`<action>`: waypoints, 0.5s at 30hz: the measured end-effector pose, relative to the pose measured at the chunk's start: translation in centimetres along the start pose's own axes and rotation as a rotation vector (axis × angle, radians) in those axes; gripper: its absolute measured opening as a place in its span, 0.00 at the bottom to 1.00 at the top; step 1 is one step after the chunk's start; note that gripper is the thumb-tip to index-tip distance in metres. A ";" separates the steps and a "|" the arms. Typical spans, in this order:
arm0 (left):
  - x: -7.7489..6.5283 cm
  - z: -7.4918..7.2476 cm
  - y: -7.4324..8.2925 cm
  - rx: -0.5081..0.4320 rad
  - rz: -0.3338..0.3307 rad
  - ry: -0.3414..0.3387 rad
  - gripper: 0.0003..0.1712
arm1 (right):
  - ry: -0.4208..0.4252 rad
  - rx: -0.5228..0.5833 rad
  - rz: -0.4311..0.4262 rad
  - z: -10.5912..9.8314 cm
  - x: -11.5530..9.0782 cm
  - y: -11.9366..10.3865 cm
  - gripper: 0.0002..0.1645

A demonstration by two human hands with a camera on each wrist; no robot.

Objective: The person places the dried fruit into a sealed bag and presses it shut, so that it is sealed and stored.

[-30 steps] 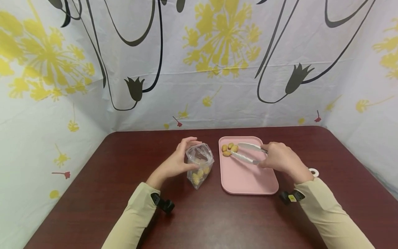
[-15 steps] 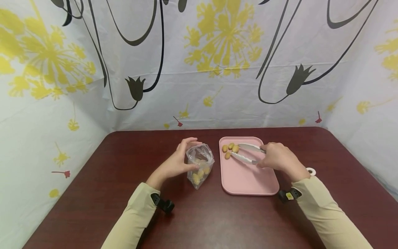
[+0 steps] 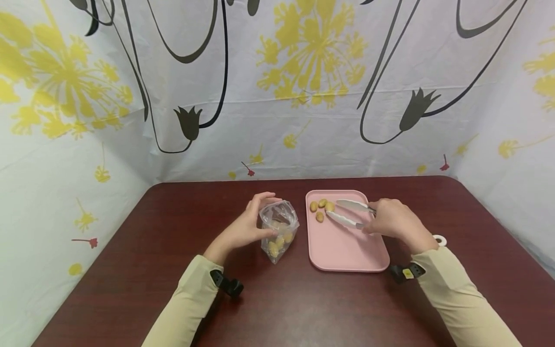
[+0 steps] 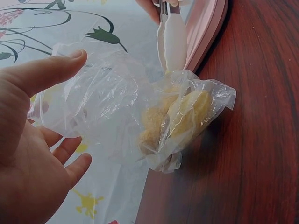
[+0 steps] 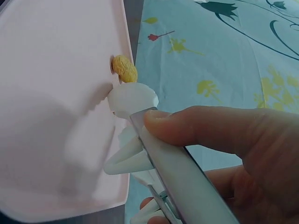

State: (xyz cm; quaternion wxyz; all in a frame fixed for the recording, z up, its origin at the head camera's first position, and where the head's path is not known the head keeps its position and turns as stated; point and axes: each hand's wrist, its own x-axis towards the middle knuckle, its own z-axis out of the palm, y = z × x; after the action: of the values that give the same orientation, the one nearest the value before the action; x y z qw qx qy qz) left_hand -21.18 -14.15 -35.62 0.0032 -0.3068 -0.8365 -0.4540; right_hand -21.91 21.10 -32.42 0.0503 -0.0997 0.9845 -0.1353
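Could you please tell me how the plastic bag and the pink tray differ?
The plastic bag is clear and crinkled, while the pink tray is opaque and smooth. The bag stands up with its mouth open; the tray lies flat. The tray is plainly wider than the bag. Both hold peanuts.

Head view forward-down; 2 close wrist views; tongs [image 5: 182, 172] in all

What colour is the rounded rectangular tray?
The rounded rectangular tray is pink; the head view shows it best.
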 end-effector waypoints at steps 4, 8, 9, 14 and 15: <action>0.0 -0.1 -0.1 -0.002 0.006 0.002 0.49 | 0.001 -0.005 -0.001 -0.2 -0.1 0.2 0.43; 0.0 -0.1 0.0 -0.008 0.003 0.001 0.49 | 0.000 -0.001 0.000 -0.2 0.0 0.2 0.41; 0.0 -0.1 0.0 -0.009 0.003 0.001 0.49 | -0.002 -0.001 0.000 -0.2 0.0 0.1 0.40; -0.1 -0.2 0.0 -0.019 0.000 0.000 0.49 | -0.026 0.004 0.020 0.1 0.1 0.1 0.39; -0.1 -0.2 0.0 -0.021 -0.002 0.001 0.49 | -0.030 0.002 0.022 0.1 0.1 0.1 0.39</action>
State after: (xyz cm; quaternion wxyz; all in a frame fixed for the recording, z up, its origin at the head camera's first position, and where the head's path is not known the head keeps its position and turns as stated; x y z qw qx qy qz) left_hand -21.11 -14.33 -35.55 -0.0001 -0.3058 -0.8319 -0.4630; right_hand -22.05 21.15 -32.54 0.0667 -0.0910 0.9845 -0.1344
